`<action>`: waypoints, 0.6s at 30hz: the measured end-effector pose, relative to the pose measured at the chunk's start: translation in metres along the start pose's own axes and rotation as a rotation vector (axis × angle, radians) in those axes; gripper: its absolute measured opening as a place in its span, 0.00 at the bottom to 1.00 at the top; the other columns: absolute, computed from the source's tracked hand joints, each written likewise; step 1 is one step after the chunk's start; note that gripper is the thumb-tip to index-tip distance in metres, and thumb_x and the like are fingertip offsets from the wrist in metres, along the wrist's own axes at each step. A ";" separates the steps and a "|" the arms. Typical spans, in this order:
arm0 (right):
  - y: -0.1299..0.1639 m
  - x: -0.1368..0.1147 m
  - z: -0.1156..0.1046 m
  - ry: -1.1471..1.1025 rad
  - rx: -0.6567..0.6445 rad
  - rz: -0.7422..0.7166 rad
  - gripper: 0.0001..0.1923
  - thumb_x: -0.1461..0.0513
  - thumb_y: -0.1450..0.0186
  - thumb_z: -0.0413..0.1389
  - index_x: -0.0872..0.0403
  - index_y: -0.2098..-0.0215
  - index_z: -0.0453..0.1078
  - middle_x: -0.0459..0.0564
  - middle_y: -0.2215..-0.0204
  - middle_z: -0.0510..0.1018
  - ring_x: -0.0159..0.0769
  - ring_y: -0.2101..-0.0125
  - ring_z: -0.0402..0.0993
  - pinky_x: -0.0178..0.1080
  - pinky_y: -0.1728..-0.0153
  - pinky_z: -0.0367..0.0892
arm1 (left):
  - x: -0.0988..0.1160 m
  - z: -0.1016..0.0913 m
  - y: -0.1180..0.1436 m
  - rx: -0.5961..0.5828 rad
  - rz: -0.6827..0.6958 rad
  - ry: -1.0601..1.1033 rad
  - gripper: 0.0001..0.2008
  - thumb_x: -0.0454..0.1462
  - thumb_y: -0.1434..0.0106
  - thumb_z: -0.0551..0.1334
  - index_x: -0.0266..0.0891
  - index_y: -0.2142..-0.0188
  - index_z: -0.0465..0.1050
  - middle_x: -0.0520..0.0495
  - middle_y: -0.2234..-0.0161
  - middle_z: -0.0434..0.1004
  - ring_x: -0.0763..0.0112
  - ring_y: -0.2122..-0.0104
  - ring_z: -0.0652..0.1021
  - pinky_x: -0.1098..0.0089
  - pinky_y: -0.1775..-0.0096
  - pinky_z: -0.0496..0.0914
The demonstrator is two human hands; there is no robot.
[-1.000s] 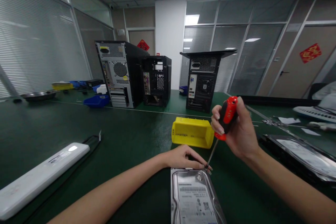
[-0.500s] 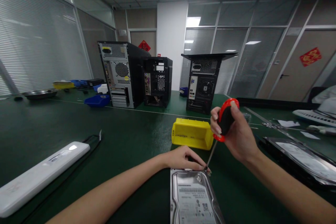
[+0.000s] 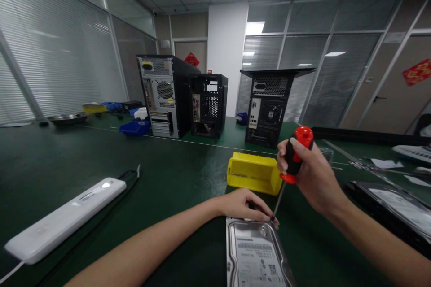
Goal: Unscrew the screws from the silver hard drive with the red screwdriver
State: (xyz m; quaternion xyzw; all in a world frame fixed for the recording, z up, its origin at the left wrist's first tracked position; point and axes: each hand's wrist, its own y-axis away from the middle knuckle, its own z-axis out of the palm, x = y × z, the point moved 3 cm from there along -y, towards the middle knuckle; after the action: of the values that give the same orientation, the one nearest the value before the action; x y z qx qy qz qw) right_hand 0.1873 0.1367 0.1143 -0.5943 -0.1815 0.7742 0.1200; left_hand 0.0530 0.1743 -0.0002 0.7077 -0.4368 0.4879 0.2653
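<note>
Hard drive (image 3: pixel 257 253) lies label up, bottom centre of frame, running off the lower edge. Left hand (image 3: pixel 240 206) sits across its far edge, fingertips by the far right corner; can't tell if they pinch anything. Right hand (image 3: pixel 313 170) is wrapped round a red-and-black screwdriver (image 3: pixel 296 154), shaft slanting down to that same corner; tip contact too small to tell.

To do it well, I'd say: brace drive firmly, line the shaft up with whatever it drives, press lightly while turning, fingertips clear of a slip.

Green table (image 3: pixel 175 170) under all. Yellow bin (image 3: pixel 254 175) just beyond the hands, white power strip (image 3: pixel 67 215) lower left, another drive (image 3: pixel 404 208) lower right. Computer cases mid-frame; behind, white column (image 3: pixel 226 54), blinds upper left, glass partitions upper right.
</note>
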 end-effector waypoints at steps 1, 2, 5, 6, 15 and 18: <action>0.000 0.000 0.000 0.012 -0.006 0.005 0.15 0.51 0.43 0.61 0.52 0.69 0.64 0.42 0.78 0.66 0.27 0.80 0.61 0.28 0.83 0.60 | 0.000 0.000 0.000 0.000 0.008 0.002 0.13 0.39 0.38 0.63 0.37 0.54 0.78 0.47 0.57 0.80 0.70 0.61 0.78 0.77 0.64 0.69; 0.000 0.001 0.000 0.011 -0.013 0.007 0.14 0.51 0.42 0.60 0.52 0.69 0.65 0.42 0.78 0.66 0.27 0.80 0.62 0.28 0.82 0.61 | 0.000 0.000 0.000 0.000 0.016 0.004 0.13 0.39 0.37 0.63 0.37 0.54 0.78 0.46 0.57 0.80 0.69 0.61 0.78 0.77 0.63 0.69; 0.000 0.002 -0.003 -0.025 -0.013 0.003 0.14 0.51 0.40 0.58 0.52 0.63 0.67 0.44 0.71 0.71 0.28 0.77 0.66 0.29 0.77 0.66 | -0.002 -0.001 0.000 0.000 0.037 0.002 0.14 0.40 0.38 0.63 0.37 0.54 0.78 0.46 0.57 0.80 0.69 0.61 0.78 0.76 0.62 0.69; 0.001 0.003 -0.004 -0.039 -0.008 -0.004 0.15 0.51 0.39 0.57 0.52 0.60 0.68 0.45 0.68 0.72 0.28 0.76 0.67 0.29 0.75 0.67 | -0.002 -0.001 0.000 -0.003 0.041 0.000 0.14 0.40 0.38 0.64 0.38 0.55 0.78 0.46 0.57 0.80 0.69 0.61 0.78 0.76 0.62 0.69; -0.001 0.006 0.001 -0.057 0.009 -0.042 0.14 0.53 0.41 0.61 0.50 0.66 0.62 0.40 0.74 0.68 0.24 0.81 0.62 0.27 0.83 0.62 | -0.001 0.000 0.000 0.013 0.010 0.017 0.14 0.40 0.39 0.64 0.37 0.56 0.78 0.47 0.59 0.80 0.70 0.62 0.78 0.77 0.63 0.69; -0.001 0.007 -0.001 -0.071 0.007 -0.037 0.13 0.53 0.40 0.60 0.51 0.65 0.65 0.41 0.74 0.68 0.25 0.79 0.64 0.27 0.80 0.65 | 0.002 0.000 0.001 0.015 -0.015 0.002 0.13 0.40 0.39 0.64 0.36 0.57 0.79 0.46 0.59 0.81 0.70 0.63 0.78 0.76 0.61 0.69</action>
State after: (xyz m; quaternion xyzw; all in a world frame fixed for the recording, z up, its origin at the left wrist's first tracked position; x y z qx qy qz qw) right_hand 0.1864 0.1404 0.1081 -0.5626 -0.1939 0.7932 0.1296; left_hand 0.0530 0.1728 0.0018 0.7125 -0.4275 0.4898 0.2640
